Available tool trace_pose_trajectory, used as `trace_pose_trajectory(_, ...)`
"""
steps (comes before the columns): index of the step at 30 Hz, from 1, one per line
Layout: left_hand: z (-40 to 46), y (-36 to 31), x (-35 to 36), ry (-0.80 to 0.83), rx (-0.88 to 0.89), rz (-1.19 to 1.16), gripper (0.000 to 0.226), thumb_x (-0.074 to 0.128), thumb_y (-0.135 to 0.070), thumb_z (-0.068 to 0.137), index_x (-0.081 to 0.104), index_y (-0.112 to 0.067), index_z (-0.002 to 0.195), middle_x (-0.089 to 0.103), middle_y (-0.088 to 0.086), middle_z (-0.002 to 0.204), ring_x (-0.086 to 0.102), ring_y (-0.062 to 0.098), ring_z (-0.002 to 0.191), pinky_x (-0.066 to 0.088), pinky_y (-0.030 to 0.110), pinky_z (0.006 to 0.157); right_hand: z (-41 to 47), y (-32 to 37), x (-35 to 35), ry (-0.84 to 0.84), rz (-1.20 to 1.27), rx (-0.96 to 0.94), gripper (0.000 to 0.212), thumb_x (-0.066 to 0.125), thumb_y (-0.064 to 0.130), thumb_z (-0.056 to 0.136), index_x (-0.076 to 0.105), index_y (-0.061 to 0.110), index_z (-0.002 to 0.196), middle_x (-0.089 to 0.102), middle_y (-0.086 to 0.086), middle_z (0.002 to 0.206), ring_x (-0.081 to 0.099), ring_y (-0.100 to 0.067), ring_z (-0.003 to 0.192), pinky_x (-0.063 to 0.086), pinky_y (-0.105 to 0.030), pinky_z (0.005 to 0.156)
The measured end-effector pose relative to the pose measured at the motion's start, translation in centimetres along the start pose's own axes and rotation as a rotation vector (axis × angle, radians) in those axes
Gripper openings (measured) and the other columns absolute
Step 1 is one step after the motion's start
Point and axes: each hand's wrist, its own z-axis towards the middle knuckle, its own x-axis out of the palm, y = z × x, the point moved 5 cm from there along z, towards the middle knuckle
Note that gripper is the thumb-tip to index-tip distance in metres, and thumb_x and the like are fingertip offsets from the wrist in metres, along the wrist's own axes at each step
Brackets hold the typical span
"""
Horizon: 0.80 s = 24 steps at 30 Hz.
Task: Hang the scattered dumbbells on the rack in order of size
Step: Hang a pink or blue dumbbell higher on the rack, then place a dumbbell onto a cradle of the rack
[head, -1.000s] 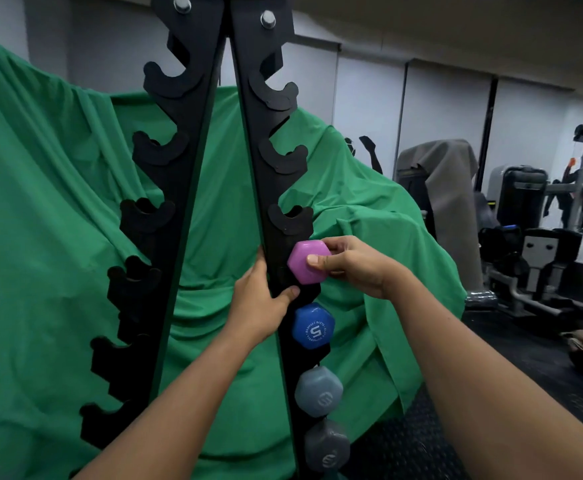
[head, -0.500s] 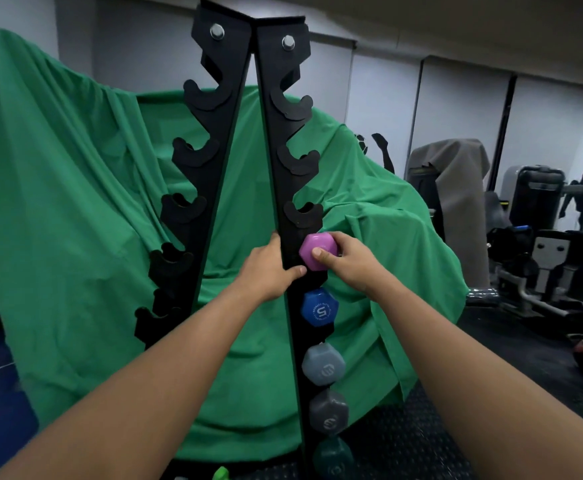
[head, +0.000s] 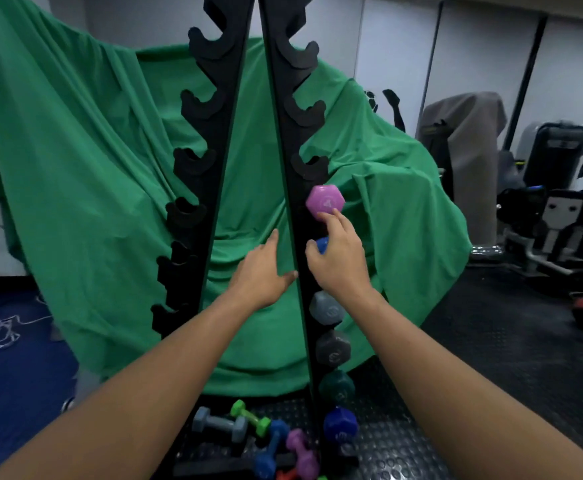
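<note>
A tall black A-frame rack (head: pixel 285 140) stands in front of me. On its right upright hang a pink dumbbell (head: pixel 325 201), a blue one (head: pixel 322 244) mostly hidden by my hand, then a grey-blue (head: pixel 325 308), a dark grey (head: pixel 333 348), a teal (head: pixel 337 388) and a dark blue dumbbell (head: pixel 340 424). My right hand (head: pixel 338 261) is just below the pink dumbbell, fingertips touching its lower edge, fingers loose. My left hand (head: pixel 260 273) is open beside the upright, thumb against it. On the floor at the rack's foot lie grey (head: pixel 219 424), green (head: pixel 250 417), blue (head: pixel 269 448) and purple (head: pixel 302 452) dumbbells.
A green cloth (head: pixel 75 168) drapes over something large behind the rack. Covered and black gym machines (head: pixel 560 209) stand at the right. The floor is black studded rubber (head: pixel 491 358), with a blue mat (head: pixel 9 375) and a white cord at the left.
Both hands have let go of the pink dumbbell, which now rests on the rack, and have dropped lower. My view has tilted down, bringing the floor dumbbells into sight.
</note>
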Motion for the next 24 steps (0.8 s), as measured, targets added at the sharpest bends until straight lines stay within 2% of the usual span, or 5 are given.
trace_pose_trajectory(6, -5.2, 4.9, 4.7, 0.103, -0.054, 0.028, 0.098, 0.072, -0.053, 0.088, 0.017, -0.022, 0.164, 0.050, 0.011, 0.151, 0.050, 0.032, 0.137, 0.045, 0.045, 0.109, -6.7, -0.7, 3.0, 0.032, 0.009, -0.089, 0.041, 0.064, 0.024, 0.090, 0.063, 0.018, 0.130, 0.058, 0.001, 0.138, 0.053, -0.015, 0.132, 0.043, -0.031, 0.112)
trace_pose_trajectory(9, -7.5, 6.6, 7.1, 0.160, -0.072, 0.026, 0.096, 0.070, -0.053, 0.089, 0.018, -0.023, 0.163, 0.047, 0.011, 0.154, 0.047, 0.031, 0.140, 0.044, 0.046, 0.111, -10.0, -1.7, 4.8, 0.087, -0.002, -0.093, 0.036, 0.065, 0.021, 0.091, 0.065, 0.016, 0.127, 0.061, 0.003, 0.133, 0.054, -0.012, 0.127, 0.035, -0.020, 0.108)
trace_pose_trajectory(10, -8.2, 7.1, 7.9, 0.180, -0.077, 0.025, 0.095, 0.070, -0.053, 0.089, 0.018, -0.022, 0.163, 0.047, 0.012, 0.154, 0.047, 0.031, 0.140, 0.044, 0.046, 0.111, -11.1, -2.2, 5.5, 0.111, 0.002, -0.089, 0.035, 0.066, 0.019, 0.092, 0.065, 0.015, 0.126, 0.061, 0.002, 0.131, 0.054, -0.013, 0.126, 0.035, -0.020, 0.106)
trace_pose_trajectory(19, -14.5, 12.6, 15.5, 0.367, -0.210, 0.039, 0.092, 0.071, -0.053, 0.086, 0.027, -0.022, 0.161, 0.047, 0.011, 0.156, 0.046, 0.032, 0.142, 0.043, 0.046, 0.113, -19.9, -8.5, 11.3, 0.314, 0.013, 0.041, 0.032, 0.063, 0.021, 0.093, 0.065, 0.019, 0.125, 0.063, 0.004, 0.125, 0.062, -0.017, 0.113, 0.052, -0.039, 0.098)
trace_pose_trajectory(24, -17.8, 15.9, 19.4, 0.464, -0.304, 0.043, 0.087, 0.071, -0.050, 0.088, 0.031, -0.021, 0.160, 0.050, 0.013, 0.151, 0.050, 0.036, 0.137, 0.045, 0.047, 0.109, -24.0, -12.5, 14.2, 0.462, -0.009, 0.164, 0.034, 0.061, 0.024, 0.095, 0.063, 0.023, 0.129, 0.061, 0.006, 0.127, 0.065, -0.016, 0.103, 0.055, -0.040, 0.091)
